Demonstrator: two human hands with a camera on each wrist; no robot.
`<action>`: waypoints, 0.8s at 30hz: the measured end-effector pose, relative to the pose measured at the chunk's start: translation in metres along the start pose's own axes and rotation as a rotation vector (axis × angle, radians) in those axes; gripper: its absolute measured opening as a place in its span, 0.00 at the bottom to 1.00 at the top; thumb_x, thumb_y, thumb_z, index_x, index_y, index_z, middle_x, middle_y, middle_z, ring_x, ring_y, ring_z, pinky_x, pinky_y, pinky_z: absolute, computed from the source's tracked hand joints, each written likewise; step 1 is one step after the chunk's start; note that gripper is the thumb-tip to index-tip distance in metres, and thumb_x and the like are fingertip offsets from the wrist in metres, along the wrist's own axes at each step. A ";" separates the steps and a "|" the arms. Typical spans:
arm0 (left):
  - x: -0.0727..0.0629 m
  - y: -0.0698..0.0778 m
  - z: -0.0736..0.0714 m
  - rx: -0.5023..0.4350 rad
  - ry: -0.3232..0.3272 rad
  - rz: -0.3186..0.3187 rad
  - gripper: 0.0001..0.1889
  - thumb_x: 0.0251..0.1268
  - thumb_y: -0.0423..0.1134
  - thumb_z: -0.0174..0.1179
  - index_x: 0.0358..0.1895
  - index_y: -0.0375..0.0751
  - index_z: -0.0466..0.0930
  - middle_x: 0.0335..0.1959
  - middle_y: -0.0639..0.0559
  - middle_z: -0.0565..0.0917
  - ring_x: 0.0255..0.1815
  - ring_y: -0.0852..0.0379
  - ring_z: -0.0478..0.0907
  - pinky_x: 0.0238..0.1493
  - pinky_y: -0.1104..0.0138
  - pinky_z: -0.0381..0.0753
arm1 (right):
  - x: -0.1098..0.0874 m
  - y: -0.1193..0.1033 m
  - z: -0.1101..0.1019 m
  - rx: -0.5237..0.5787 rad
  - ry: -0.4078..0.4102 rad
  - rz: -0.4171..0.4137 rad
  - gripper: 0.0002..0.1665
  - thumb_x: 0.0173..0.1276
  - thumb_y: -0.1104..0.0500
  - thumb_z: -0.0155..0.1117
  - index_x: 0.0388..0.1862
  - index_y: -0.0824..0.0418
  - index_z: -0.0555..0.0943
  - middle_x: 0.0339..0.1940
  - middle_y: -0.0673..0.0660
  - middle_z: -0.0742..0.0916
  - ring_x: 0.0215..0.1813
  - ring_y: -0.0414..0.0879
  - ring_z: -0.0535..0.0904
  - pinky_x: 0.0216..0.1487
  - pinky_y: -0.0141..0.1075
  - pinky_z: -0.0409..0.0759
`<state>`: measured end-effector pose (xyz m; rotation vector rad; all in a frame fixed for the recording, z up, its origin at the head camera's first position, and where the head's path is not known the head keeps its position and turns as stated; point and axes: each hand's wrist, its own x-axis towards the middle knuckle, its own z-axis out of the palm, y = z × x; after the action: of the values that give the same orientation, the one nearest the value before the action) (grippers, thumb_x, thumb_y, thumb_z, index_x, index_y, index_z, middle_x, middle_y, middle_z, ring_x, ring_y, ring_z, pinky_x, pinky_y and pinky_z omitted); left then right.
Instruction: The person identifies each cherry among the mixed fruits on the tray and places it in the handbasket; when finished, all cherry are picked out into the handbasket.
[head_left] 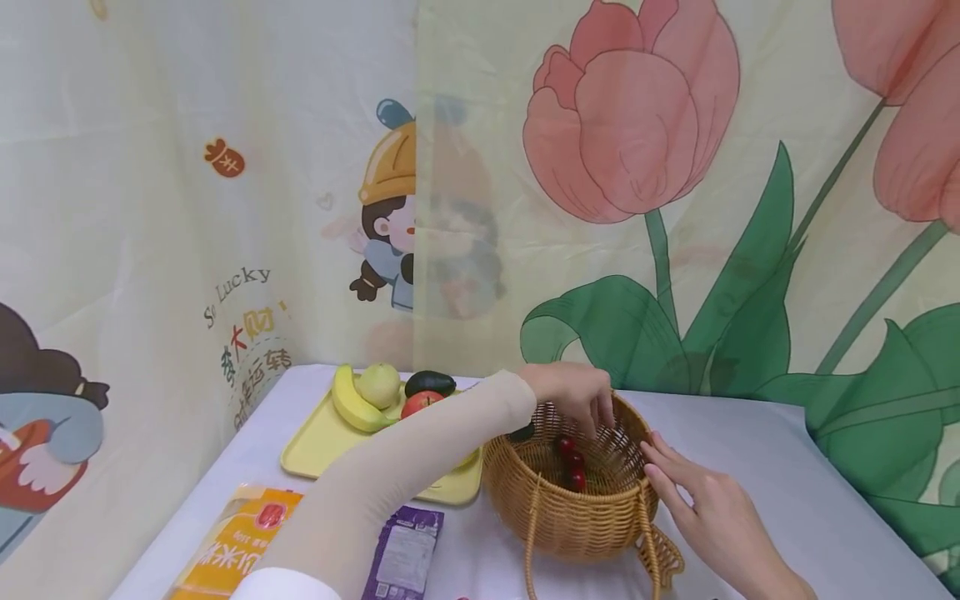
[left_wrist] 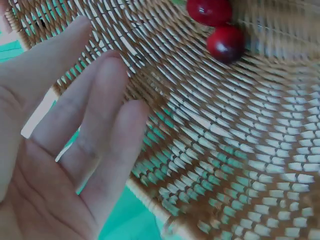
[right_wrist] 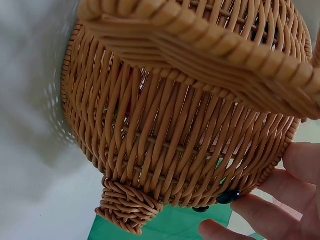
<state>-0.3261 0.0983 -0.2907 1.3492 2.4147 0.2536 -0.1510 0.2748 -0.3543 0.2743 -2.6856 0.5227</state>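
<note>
A round wicker basket (head_left: pixel 592 517) stands on the white table and holds three dark red cherries (head_left: pixel 573 467). My left hand (head_left: pixel 588 412), in a beige sleeve, hangs over the basket's mouth with the fingers relaxed and pointing down above the cherries; it holds nothing. In the left wrist view the open palm and fingers (left_wrist: pixel 95 130) lie just inside the woven wall (left_wrist: pixel 225 150), with two cherries (left_wrist: pixel 226 44) a little beyond. My right hand (head_left: pixel 675 479) rests straight fingers against the basket's right rim; its fingers (right_wrist: pixel 280 215) show beside the basket (right_wrist: pixel 175 140).
A yellow tray (head_left: pixel 315 446) left of the basket carries a banana (head_left: pixel 352 404), a pear (head_left: pixel 378 383), an avocado (head_left: pixel 430 383) and a red apple (head_left: pixel 420 402). An orange packet (head_left: pixel 232 542) and a purple packet (head_left: pixel 405 554) lie at the front. Printed curtains hang close behind.
</note>
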 end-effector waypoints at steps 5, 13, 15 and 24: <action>-0.019 -0.006 -0.017 -0.077 0.075 0.049 0.16 0.65 0.38 0.71 0.57 0.48 0.88 0.49 0.53 0.92 0.43 0.67 0.88 0.41 0.75 0.85 | 0.000 -0.001 -0.001 -0.002 -0.005 0.005 0.25 0.80 0.49 0.58 0.68 0.59 0.80 0.70 0.62 0.80 0.63 0.66 0.82 0.57 0.63 0.81; -0.065 -0.033 -0.048 -0.153 0.165 0.047 0.16 0.65 0.33 0.70 0.56 0.39 0.88 0.48 0.44 0.92 0.41 0.58 0.90 0.37 0.71 0.86 | 0.000 -0.002 -0.001 -0.003 -0.018 0.010 0.25 0.80 0.49 0.58 0.69 0.60 0.79 0.71 0.63 0.79 0.63 0.67 0.82 0.57 0.65 0.80; -0.079 -0.043 -0.055 -0.160 0.171 0.025 0.16 0.66 0.32 0.69 0.56 0.37 0.87 0.48 0.42 0.91 0.37 0.56 0.89 0.34 0.71 0.85 | -0.001 -0.002 -0.001 -0.002 -0.018 0.012 0.25 0.80 0.49 0.58 0.68 0.60 0.79 0.71 0.63 0.79 0.63 0.67 0.82 0.57 0.65 0.80; -0.161 -0.089 -0.060 -0.159 0.238 -0.175 0.16 0.65 0.33 0.69 0.56 0.39 0.88 0.52 0.42 0.90 0.39 0.55 0.90 0.42 0.63 0.88 | -0.002 -0.002 -0.001 -0.010 -0.035 0.033 0.26 0.80 0.46 0.56 0.69 0.58 0.79 0.71 0.62 0.79 0.64 0.67 0.81 0.57 0.65 0.80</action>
<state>-0.3428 -0.0846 -0.2291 1.0838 2.6227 0.5741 -0.1487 0.2735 -0.3535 0.2392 -2.7303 0.5180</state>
